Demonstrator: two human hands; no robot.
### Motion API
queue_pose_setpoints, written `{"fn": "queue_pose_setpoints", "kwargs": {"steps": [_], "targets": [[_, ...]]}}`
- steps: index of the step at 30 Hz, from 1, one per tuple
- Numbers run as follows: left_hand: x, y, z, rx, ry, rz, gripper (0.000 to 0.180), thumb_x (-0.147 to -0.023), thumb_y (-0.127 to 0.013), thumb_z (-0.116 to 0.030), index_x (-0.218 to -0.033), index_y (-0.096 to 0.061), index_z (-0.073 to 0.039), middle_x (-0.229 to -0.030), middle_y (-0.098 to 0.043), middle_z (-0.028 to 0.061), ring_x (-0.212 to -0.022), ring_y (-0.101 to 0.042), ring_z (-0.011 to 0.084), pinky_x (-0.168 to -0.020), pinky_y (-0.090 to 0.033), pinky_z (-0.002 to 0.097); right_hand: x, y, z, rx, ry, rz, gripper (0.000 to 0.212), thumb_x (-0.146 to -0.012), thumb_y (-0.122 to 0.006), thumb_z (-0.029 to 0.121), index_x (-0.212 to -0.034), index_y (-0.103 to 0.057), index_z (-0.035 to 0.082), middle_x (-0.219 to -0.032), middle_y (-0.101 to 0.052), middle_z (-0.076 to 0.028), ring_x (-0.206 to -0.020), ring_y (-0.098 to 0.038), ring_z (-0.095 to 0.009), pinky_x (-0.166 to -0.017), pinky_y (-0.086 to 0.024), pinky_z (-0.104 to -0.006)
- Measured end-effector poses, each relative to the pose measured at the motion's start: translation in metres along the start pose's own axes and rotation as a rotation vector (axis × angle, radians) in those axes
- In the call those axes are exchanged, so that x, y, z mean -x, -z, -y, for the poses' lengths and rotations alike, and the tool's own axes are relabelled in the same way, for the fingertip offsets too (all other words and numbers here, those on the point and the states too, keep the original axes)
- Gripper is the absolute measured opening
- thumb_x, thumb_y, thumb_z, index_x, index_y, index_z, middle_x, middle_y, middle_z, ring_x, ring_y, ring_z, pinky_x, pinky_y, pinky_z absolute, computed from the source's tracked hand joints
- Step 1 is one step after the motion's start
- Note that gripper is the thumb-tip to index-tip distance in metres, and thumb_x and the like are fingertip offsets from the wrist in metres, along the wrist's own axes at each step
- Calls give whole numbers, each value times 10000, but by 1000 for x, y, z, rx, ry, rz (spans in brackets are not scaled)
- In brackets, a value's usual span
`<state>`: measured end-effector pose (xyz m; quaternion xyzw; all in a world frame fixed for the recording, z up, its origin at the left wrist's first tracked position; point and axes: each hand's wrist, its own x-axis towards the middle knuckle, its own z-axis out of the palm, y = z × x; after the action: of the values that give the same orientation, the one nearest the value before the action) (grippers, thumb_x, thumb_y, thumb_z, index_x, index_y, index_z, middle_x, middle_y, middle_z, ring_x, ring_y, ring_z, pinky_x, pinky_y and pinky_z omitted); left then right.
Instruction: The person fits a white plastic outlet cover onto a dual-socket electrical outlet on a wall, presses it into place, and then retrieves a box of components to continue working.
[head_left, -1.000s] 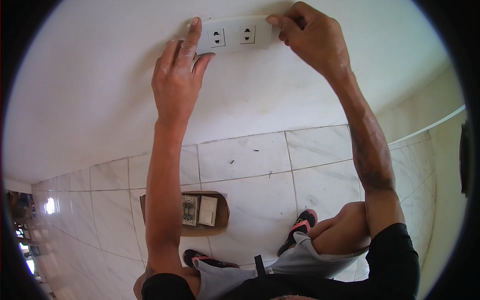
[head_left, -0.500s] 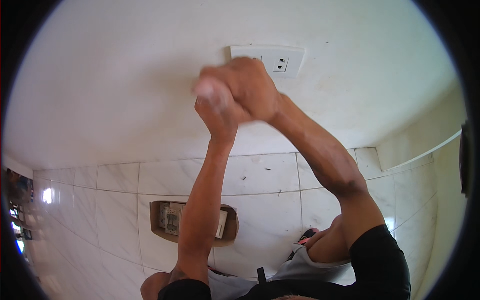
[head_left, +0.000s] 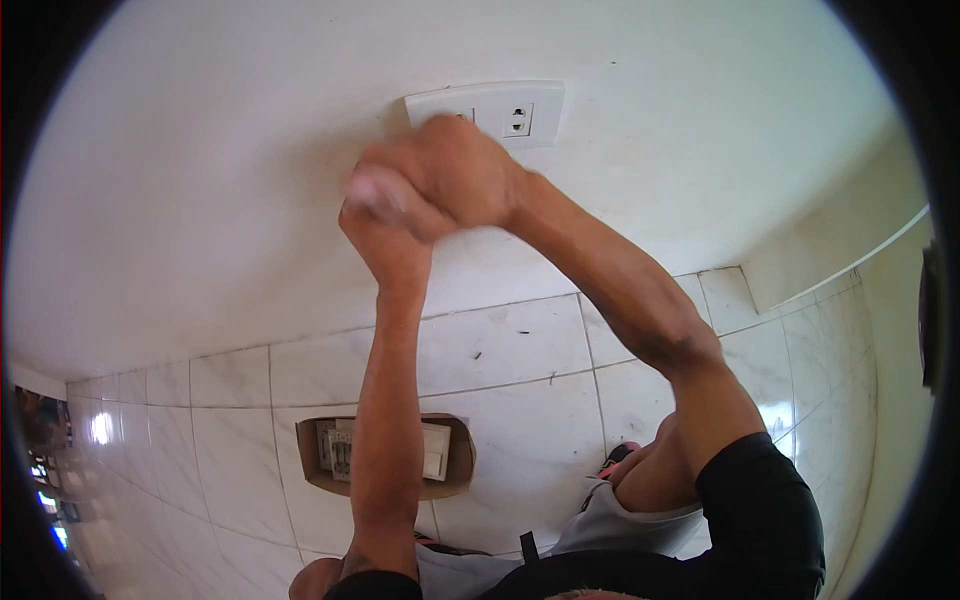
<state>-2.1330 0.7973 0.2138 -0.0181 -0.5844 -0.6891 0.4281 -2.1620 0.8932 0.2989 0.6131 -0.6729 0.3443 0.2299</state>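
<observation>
A white double outlet plate (head_left: 547, 112) is fixed to the wall. Its right socket shows, while my hands partly cover the left one. Just below that left side my right hand (head_left: 465, 172) is closed, its knuckles toward the wall. My left hand (head_left: 388, 228) is closed too and pressed against the right one, lower and to the left. Both sets of fingers are blurred by motion. Whatever they may be gripping is hidden inside them.
Behind my left forearm, an open cardboard box (head_left: 460, 470) on the tiled floor (head_left: 520, 410) holds outlet plates and white parts. Small dark scraps (head_left: 478, 356) lie near the wall. My bent leg (head_left: 650, 475) is at the lower right.
The plate and both hands sit farther left in the view, which has shifted and tilted slightly. My hands stay closed together below the plate, still blurred.
</observation>
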Motion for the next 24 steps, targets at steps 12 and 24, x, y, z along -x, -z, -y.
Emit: {"fn": "queue_pose_setpoints", "kwargs": {"steps": [12,24], "targets": [[-8,-2,-21,-144,3,82,243,-791,-863,-24,-925,-664,13,-767,-690,38,-676,-632,81,-630,-512,228,63,43,2,11,326,235,402,-990,-658,334,-666,-548,123,-566,-515,-9,-472,-523,-222,-452,-434,-361],[-6,-12,-34,-344,13,28,241,-784,-847,27,-904,-639,19,-800,-707,61,-701,-643,87,-668,-527,225,76,58,-7,-27,308,24,408,-966,-682,381,-668,-557,132,-548,-477,2,-471,-510,-218,-425,-399,-351]]}}
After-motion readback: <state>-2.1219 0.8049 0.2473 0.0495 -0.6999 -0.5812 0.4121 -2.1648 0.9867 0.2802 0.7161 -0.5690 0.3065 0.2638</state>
